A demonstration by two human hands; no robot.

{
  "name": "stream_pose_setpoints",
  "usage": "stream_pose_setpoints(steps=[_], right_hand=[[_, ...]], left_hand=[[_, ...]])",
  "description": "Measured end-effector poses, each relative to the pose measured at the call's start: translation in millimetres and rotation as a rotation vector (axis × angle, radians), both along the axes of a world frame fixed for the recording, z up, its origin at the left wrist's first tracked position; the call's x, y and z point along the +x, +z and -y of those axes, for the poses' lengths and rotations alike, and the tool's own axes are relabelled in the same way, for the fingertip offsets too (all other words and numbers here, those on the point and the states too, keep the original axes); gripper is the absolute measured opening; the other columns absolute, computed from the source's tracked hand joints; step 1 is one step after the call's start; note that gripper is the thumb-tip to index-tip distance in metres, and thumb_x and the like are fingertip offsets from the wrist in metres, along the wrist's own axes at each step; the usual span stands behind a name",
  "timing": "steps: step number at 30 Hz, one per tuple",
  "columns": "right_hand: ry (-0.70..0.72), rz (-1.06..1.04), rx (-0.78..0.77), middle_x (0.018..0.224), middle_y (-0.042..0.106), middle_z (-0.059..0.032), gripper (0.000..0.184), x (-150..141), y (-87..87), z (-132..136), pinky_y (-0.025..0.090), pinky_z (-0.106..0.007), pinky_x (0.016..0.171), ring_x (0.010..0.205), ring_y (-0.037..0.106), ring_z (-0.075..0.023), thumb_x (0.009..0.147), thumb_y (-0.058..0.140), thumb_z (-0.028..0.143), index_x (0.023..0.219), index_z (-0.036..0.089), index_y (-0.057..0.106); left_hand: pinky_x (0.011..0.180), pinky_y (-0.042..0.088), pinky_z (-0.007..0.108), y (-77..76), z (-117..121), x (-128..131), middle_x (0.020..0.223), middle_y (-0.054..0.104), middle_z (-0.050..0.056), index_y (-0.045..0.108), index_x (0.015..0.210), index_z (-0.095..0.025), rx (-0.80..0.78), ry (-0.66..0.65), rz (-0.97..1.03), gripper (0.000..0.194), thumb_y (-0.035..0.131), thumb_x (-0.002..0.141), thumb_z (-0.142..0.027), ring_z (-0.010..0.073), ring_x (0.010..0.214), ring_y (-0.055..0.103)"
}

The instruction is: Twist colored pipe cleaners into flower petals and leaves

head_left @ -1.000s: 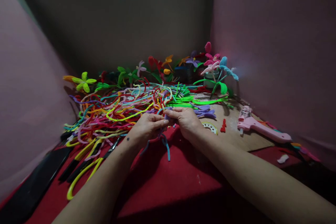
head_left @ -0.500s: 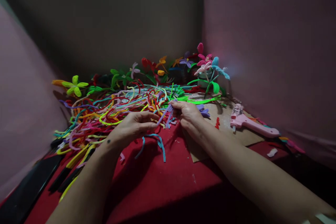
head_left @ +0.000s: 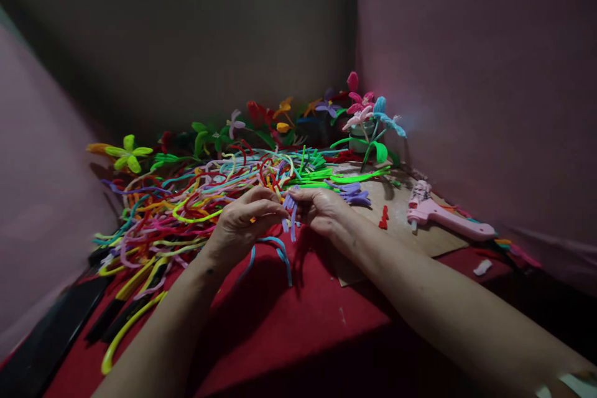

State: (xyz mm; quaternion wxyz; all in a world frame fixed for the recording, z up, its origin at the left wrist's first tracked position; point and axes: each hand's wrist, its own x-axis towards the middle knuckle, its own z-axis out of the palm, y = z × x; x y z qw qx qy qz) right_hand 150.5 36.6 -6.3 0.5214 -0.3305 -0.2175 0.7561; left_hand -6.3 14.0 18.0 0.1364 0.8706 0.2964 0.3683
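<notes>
Purple pipe cleaners (head_left: 291,214), bent into short lengths, are between my two hands above the red cloth. My right hand (head_left: 319,208) pinches them near their upper end with thumb and forefinger. From the other side my left hand (head_left: 247,217) closes its fingertips on their left edge. The loose ends hang down between the hands. Just below, a bent blue pipe cleaner (head_left: 283,258) lies on the cloth. A bundle of purple pipe-cleaner pieces (head_left: 354,193) rests beyond my right wrist.
A pile of many-coloured pipe cleaners (head_left: 186,199) spreads to the left. Pipe-cleaner flowers (head_left: 128,152) line the back. A pink glue gun (head_left: 448,217) lies on cardboard (head_left: 401,233) at right. Black-handled tools (head_left: 109,317) and a dark flat object (head_left: 51,342) are at lower left.
Both hands have moved slightly, the right one leftward, and are now closer together. The purple pipe cleaners now hang more upright between them.
</notes>
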Motion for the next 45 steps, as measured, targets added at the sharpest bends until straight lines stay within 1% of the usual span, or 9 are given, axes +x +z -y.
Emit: stream_pose_setpoints(steps=[3, 6, 9, 14, 19, 27, 37, 43, 45], right_hand=[[0.041, 0.018, 0.040, 0.045, 0.054, 0.0012, 0.015, -1.3, -0.2, 2.5, 0.032, -0.022, 0.045, 0.041, 0.044, -0.0074, 0.070, 0.054, 0.006, 0.056, 0.012, 0.056], [0.083, 0.041, 0.086, 0.048, 0.056, 0.0009, 0.010, -3.6, -2.8, 3.7, 0.033, -0.022, 0.047, 0.043, 0.045, -0.0072, 0.067, 0.058, 0.008, 0.058, 0.012, 0.058], [0.103, 0.084, 0.135, 0.049, 0.056, 0.0013, 0.004, -6.2, -5.9, 4.4, 0.031, -0.021, 0.047, 0.043, 0.045, -0.0069, 0.061, 0.062, 0.009, 0.059, 0.011, 0.060], [0.055, 0.159, 0.192, 0.052, 0.057, 0.0003, 0.007, -8.1, -8.4, 5.7, 0.035, -0.023, 0.051, 0.048, 0.048, -0.0083, 0.054, 0.066, 0.008, 0.054, 0.012, 0.060], [0.025, 0.238, 0.253, 0.050, 0.056, 0.0016, 0.007, -7.0, -9.6, 7.5, 0.032, -0.022, 0.049, 0.047, 0.045, -0.0073, 0.050, 0.068, 0.012, 0.053, 0.012, 0.062], [0.058, 0.360, 0.343, 0.051, 0.058, 0.0008, 0.015, -5.9, -14.2, 7.4, 0.031, -0.023, 0.048, 0.047, 0.046, -0.0084, 0.048, 0.071, 0.022, 0.056, 0.011, 0.063], [-0.010, 0.483, 0.365, 0.044, 0.053, 0.0017, 0.010, -5.7, -13.9, 9.5, 0.029, -0.022, 0.044, 0.041, 0.040, -0.0072, 0.049, 0.065, 0.021, 0.049, 0.012, 0.060], [-0.073, 0.663, 0.404, 0.036, 0.044, 0.0043, 0.013, -4.6, -11.9, 10.6, 0.023, -0.022, 0.041, 0.039, 0.034, -0.0053, 0.050, 0.062, 0.021, 0.041, 0.014, 0.056], [-0.080, 0.678, 0.400, 0.036, 0.043, 0.0046, 0.013, -4.8, -12.0, 10.6, 0.023, -0.022, 0.041, 0.039, 0.034, -0.0052, 0.050, 0.061, 0.021, 0.041, 0.014, 0.056]], left_hand=[[0.070, 0.046, 0.024, 4.7, 4.6, 0.5, 0.087, 0.059, 0.004, 0.066, 0.074, -0.019, -0.105, -0.006, 0.100, 0.009, 0.060, 0.075, -0.025, 0.0138, 0.080, 0.056], [0.053, 0.043, 0.020, 9.3, 9.3, 0.2, 0.074, 0.059, 0.001, 0.063, 0.074, -0.017, -0.289, 0.002, 0.158, 0.012, 0.057, 0.077, -0.026, 0.0091, 0.059, 0.051], [0.051, 0.040, 0.019, 13.0, 13.2, 0.5, 0.066, 0.056, 0.000, 0.063, 0.075, -0.015, -0.324, 0.052, 0.115, 0.012, 0.057, 0.076, -0.026, 0.0079, 0.054, 0.047], [0.064, 0.043, 0.022, 17.7, 15.9, 2.1, 0.074, 0.061, 0.003, 0.064, 0.079, -0.015, -0.214, 0.093, -0.042, 0.013, 0.055, 0.076, -0.024, 0.0123, 0.069, 0.055], [0.062, 0.041, 0.021, 19.8, 15.2, 0.1, 0.072, 0.058, 0.003, 0.062, 0.075, -0.015, -0.057, 0.113, -0.218, 0.015, 0.049, 0.077, -0.021, 0.0116, 0.067, 0.052], [0.060, 0.036, 0.020, 19.4, 14.6, -3.2, 0.070, 0.056, 0.001, 0.060, 0.074, -0.015, 0.042, 0.103, -0.360, 0.014, 0.046, 0.075, -0.014, 0.0103, 0.063, 0.049], [0.055, 0.035, 0.020, 1.2, 10.8, -0.4, 0.071, 0.051, 0.001, 0.055, 0.071, -0.016, 0.269, 0.145, -0.468, 0.018, 0.041, 0.082, -0.016, 0.0089, 0.060, 0.046], [0.055, 0.038, 0.022, -8.4, 13.2, 4.9, 0.076, 0.051, 0.003, 0.054, 0.094, -0.018, 0.327, 0.170, -0.604, 0.020, 0.040, 0.081, -0.012, 0.0109, 0.061, 0.048], [0.054, 0.038, 0.023, -11.8, 14.2, 6.5, 0.076, 0.050, 0.003, 0.054, 0.094, -0.017, 0.376, 0.190, -0.675, 0.020, 0.040, 0.081, -0.011, 0.0116, 0.060, 0.047]])
